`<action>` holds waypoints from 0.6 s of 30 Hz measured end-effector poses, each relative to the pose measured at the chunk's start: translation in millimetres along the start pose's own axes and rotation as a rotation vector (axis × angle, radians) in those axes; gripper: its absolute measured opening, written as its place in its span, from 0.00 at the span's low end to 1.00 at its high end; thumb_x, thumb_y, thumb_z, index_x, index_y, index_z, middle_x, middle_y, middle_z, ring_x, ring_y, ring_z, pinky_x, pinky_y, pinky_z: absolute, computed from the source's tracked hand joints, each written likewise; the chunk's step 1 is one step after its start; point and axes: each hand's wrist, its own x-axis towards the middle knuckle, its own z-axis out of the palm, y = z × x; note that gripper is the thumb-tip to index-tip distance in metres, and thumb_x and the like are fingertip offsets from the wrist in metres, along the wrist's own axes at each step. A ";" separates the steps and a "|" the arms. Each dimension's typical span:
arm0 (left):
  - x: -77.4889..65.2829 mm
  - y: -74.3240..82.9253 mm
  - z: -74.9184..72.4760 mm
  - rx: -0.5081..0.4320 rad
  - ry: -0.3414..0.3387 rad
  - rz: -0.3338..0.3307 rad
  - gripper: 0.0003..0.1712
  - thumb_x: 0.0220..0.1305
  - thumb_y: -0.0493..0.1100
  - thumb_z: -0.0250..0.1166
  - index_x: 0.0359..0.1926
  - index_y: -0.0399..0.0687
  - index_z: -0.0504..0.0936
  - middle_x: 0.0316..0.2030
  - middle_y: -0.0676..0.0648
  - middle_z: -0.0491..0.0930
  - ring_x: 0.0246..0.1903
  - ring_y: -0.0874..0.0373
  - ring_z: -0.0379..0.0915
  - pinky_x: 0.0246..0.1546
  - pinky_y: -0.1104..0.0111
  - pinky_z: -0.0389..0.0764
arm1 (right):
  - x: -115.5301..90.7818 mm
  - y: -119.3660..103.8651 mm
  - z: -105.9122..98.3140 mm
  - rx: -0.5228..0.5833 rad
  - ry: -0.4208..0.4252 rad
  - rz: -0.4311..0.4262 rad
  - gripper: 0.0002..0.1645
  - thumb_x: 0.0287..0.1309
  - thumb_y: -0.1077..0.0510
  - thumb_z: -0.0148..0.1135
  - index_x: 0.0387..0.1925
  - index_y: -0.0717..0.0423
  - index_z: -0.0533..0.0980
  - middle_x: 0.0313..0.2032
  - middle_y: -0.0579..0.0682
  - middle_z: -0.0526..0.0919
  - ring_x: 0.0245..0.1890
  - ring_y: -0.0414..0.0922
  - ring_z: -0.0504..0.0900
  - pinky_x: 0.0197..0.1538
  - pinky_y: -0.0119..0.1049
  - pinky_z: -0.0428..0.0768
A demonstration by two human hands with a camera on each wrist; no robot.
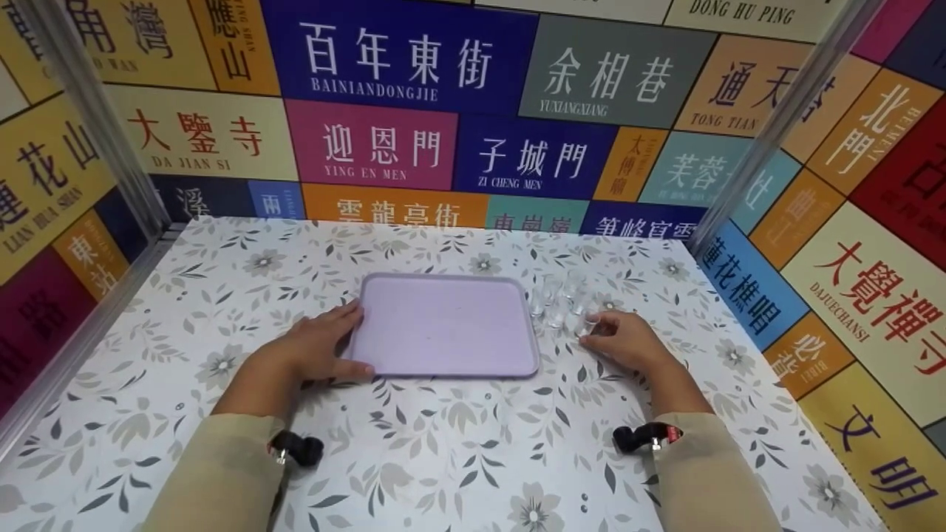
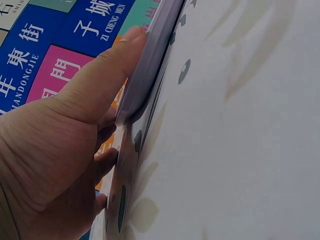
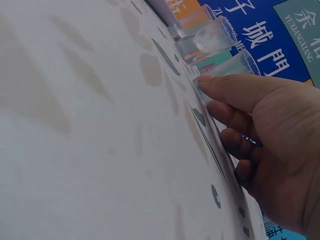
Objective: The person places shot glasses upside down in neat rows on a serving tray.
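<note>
A shallow pale purple tray lies on the table. My left hand holds its near left corner, thumb along the front rim and fingers at the left side. The thumb lies against the tray's outer wall in the left wrist view. At the tray's right stands a close group of several small clear shot glasses. With thumb and fingers my right hand pinches the nearest shot glass low on its side. More shot glasses stand just beyond it in the right wrist view.
A white cloth with grey leaves and flowers covers the table. Behind it rises a colourful wall with printed Chinese place names, and similar panels flank both sides. Small black cameras are strapped at both wrists.
</note>
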 end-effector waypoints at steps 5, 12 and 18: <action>0.5 -0.2 0.1 -0.009 -0.005 -0.007 0.75 0.48 0.84 0.71 0.88 0.67 0.45 0.89 0.56 0.36 0.84 0.24 0.30 0.80 0.25 0.41 | -1.0 -3.3 -1.6 0.004 0.007 0.001 0.34 0.64 0.39 0.75 0.65 0.51 0.82 0.48 0.53 0.88 0.47 0.47 0.82 0.55 0.40 0.78; 0.2 0.7 -1.0 -0.003 -0.007 -0.009 0.75 0.49 0.84 0.71 0.88 0.67 0.44 0.89 0.55 0.36 0.84 0.23 0.29 0.80 0.25 0.40 | -3.5 -22.8 -4.2 0.195 0.051 0.007 0.25 0.61 0.41 0.78 0.50 0.51 0.83 0.41 0.48 0.88 0.40 0.44 0.83 0.45 0.35 0.81; -0.2 1.0 -1.0 -0.009 -0.011 0.003 0.75 0.51 0.82 0.72 0.88 0.64 0.42 0.89 0.52 0.36 0.84 0.25 0.30 0.81 0.26 0.38 | -5.2 -46.0 0.2 0.353 0.102 -0.091 0.22 0.59 0.50 0.80 0.51 0.55 0.83 0.37 0.45 0.87 0.36 0.40 0.85 0.39 0.30 0.85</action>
